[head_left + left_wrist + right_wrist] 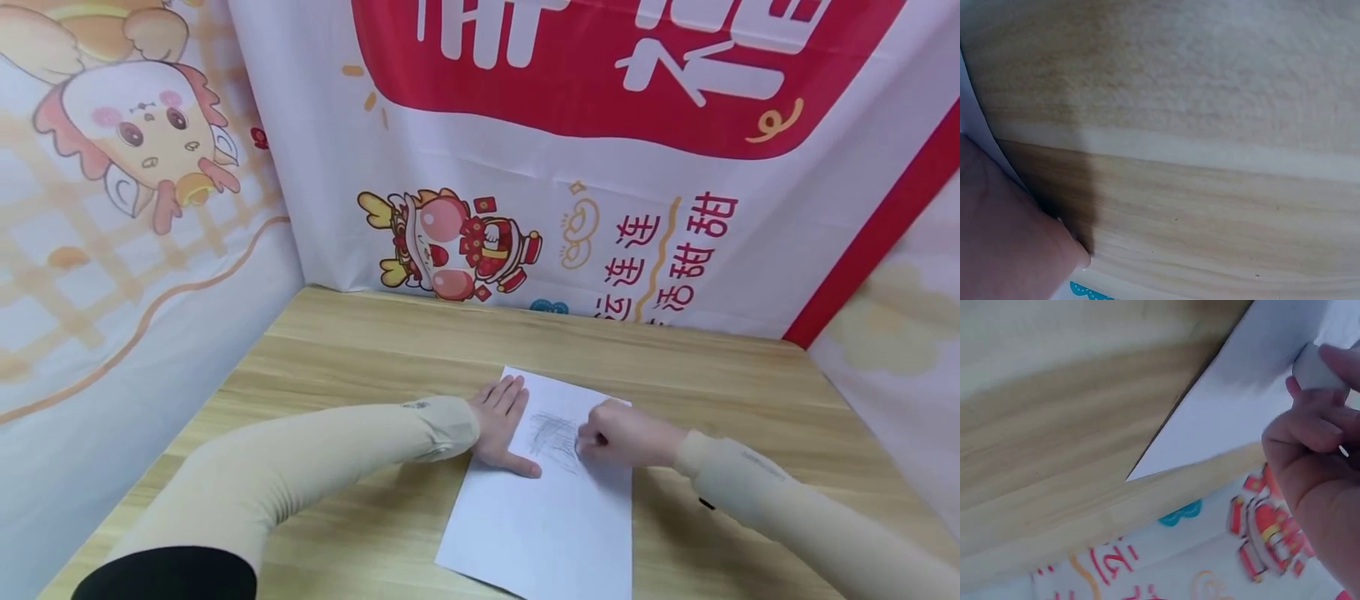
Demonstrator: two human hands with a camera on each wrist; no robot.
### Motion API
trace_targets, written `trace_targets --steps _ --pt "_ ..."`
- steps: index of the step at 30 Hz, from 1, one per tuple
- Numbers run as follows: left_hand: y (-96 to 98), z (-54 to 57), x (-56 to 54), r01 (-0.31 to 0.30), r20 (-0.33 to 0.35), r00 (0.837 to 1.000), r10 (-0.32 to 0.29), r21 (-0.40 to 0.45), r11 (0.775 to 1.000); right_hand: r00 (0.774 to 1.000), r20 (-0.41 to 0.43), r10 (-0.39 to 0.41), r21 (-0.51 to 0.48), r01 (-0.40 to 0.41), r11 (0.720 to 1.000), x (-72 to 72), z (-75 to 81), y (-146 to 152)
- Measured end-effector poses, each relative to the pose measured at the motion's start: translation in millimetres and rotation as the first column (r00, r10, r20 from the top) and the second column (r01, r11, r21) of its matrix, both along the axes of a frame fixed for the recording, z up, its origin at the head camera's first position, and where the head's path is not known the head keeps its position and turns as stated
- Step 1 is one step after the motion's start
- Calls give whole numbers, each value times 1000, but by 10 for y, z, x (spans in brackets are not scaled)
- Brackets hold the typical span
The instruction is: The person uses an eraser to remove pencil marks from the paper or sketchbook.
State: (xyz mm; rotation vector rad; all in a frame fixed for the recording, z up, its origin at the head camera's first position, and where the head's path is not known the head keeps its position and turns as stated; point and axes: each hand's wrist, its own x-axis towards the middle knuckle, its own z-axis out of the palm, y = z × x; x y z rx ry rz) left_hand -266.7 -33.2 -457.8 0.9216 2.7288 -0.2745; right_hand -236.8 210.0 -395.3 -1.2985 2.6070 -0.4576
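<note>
A white sheet of paper lies on the wooden table with a patch of grey pencil scribble on its upper half. On the sheet's left edge my left hand rests flat, fingers straight and thumb spread toward the scribble. My right hand is at the right side of the scribble, fingers curled. Between its thumb and fingers it pinches a whitish eraser, whose edge meets the paper. In the head view the hand hides the eraser. The left wrist view shows only part of the left hand.
Wooden table surrounds the sheet on both sides. A printed cloth with a red panel and cartoon figure hangs along the back edge. Another patterned cloth hangs at the left.
</note>
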Motion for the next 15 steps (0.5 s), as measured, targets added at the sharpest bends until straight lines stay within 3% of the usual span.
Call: trace_targets --steps 3,6,12,15 --pt "5 -12 -7 5 -1 1000 -5 1 1000 997 -8 75 21 -75 997 211 39 23" --pt "9 -28 -7 11 -9 1000 -11 1 1000 994 -22 111 37 -110 993 283 91 14" --pt "19 -27 1 13 -28 1000 -13 16 1000 992 -130 7 12 -5 1000 -15 81 -88" --pt "23 -10 7 11 -31 999 -11 7 1000 978 -208 -23 70 39 997 -138 26 -129"
